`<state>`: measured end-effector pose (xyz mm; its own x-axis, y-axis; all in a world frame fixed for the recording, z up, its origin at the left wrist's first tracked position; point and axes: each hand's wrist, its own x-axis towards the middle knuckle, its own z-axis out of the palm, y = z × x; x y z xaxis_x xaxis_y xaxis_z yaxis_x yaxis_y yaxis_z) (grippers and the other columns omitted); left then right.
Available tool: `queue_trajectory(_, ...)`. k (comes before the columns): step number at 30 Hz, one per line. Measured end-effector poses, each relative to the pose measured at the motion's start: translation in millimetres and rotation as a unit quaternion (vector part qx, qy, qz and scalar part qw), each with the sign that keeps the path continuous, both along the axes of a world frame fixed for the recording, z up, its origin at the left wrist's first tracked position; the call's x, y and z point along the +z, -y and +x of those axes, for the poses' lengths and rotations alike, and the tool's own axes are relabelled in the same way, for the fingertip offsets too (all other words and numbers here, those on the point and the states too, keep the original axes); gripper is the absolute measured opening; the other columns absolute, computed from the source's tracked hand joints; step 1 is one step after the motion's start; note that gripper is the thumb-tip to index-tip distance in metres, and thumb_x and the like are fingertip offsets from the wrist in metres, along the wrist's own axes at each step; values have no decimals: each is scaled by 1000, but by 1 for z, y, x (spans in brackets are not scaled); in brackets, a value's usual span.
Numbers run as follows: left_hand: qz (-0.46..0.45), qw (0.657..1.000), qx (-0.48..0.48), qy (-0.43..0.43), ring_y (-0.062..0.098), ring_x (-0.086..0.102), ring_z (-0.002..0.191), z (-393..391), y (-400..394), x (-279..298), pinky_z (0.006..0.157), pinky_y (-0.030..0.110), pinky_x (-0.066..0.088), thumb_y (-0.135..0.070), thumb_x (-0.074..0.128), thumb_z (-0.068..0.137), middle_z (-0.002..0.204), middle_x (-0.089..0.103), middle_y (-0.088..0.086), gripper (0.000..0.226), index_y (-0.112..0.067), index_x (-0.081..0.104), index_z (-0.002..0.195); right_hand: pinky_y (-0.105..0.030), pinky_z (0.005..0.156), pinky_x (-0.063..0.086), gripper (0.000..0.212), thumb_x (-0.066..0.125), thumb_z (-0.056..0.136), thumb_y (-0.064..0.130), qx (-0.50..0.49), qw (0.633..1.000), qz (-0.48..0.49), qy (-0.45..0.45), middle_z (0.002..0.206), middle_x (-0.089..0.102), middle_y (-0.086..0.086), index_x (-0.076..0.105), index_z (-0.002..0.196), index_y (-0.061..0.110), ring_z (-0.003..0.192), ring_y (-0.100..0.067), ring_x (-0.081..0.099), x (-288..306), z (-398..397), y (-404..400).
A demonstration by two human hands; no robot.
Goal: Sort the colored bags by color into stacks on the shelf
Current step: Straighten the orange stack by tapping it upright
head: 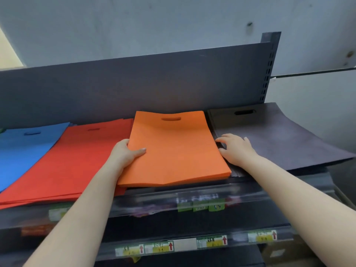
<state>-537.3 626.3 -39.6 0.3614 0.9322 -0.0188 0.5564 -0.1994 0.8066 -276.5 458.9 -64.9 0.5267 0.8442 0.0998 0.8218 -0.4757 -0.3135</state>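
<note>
A dark grey metal shelf (134, 89) stands against a pale wall (154, 22). The flat orange fabric bag stack (173, 151) lies mid-shelf; the left hand (126, 153) grips its left edge, and the right hand (236, 147), fingers spread, rests on the black bag stack (279, 135) at its right.

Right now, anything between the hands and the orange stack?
Nothing visible. The left hand already grips the left edge of the orange stack, thumb on top. The right hand rests at its right edge, over the dark bags. The red stack lies to the left, beside the left hand.
</note>
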Motion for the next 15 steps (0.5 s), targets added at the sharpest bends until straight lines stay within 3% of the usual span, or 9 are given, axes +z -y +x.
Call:
queue_trajectory(4, 0, 1000, -2, -9, 20, 56, 84, 3, -1, -2, 75, 32, 42, -25, 73, 82, 101, 59, 5, 41, -10, 56, 116, -52, 115, 16, 39, 41, 97, 24, -7, 1000, -3, -7, 146, 43, 2, 50, 135, 27, 133, -22, 38, 2, 0, -1)
queue_trajectory(7, 6, 1000, -10, -26, 20, 54, 84, 6, -1, -1, 75, 31, 41, -28, 72, 83, 101, 58, 4, 39, -12, 56, 115, -39, 112, 27, 42, 38, 99, 20, -7, 996, 59, -66, 145, 46, -2, 46, 140, 24, 133, -25, 40, 7, 2, 0)
queue_trajectory(10, 41, 999, -12, -28, 24, 56, 95, 7, 1, 1, 79, 29, 39, -29, 69, 85, 116, 61, 10, 38, -11, 55, 116, -30, 106, 31, 41, 38, 101, 28, -12, 987, 111, -118, 146, 45, -2, 45, 141, 21, 135, -22, 39, 14, 1, 2)
queue_trajectory(13, 129, 991, -10, -42, 29, 50, 119, 9, 8, 2, 81, 24, 30, -26, 64, 89, 131, 55, 14, 50, -3, 49, 130, -32, 105, 33, 47, 45, 97, 41, 30, 995, 66, -74, 148, 42, 2, 43, 142, 26, 134, -19, 39, 18, -14, -2)
queue_trajectory(15, 123, 990, -25, -64, 29, 49, 122, 10, 11, -2, 81, 23, 30, -26, 62, 90, 134, 53, 14, 52, -2, 46, 133, -35, 110, 28, 52, 42, 97, 46, 44, 998, 12, -34, 154, 32, 2, 37, 145, 27, 140, -19, 30, 16, -25, -7)
